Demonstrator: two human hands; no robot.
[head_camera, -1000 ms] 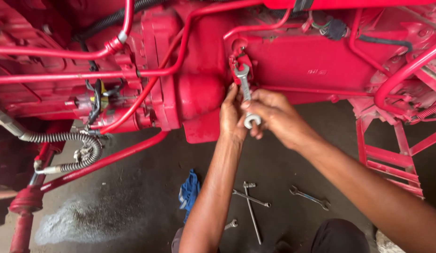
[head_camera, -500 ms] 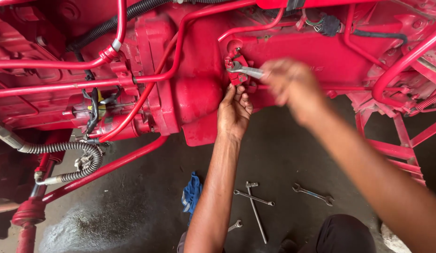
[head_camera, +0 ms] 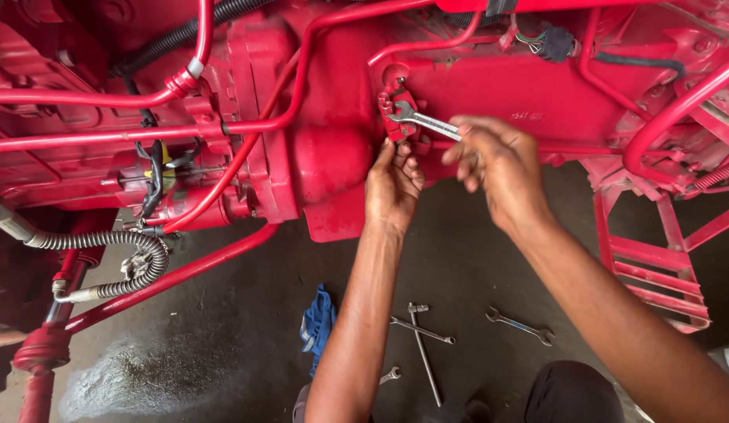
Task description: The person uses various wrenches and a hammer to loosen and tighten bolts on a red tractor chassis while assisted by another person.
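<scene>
Both hands remain at the red fitting: right hand grips the wrench, now swung level; left hand steadies.

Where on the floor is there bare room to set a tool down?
Bare floor lies between the blue rag and the red pipe, and between the combination spanner and the red step frame. Between the forearms, loose tools crowd it.

The right hand holds a silver spanner on a red fitting of the red machine while the left hand steadies just below it, with loose wrenches and a blue rag on the floor.
</scene>
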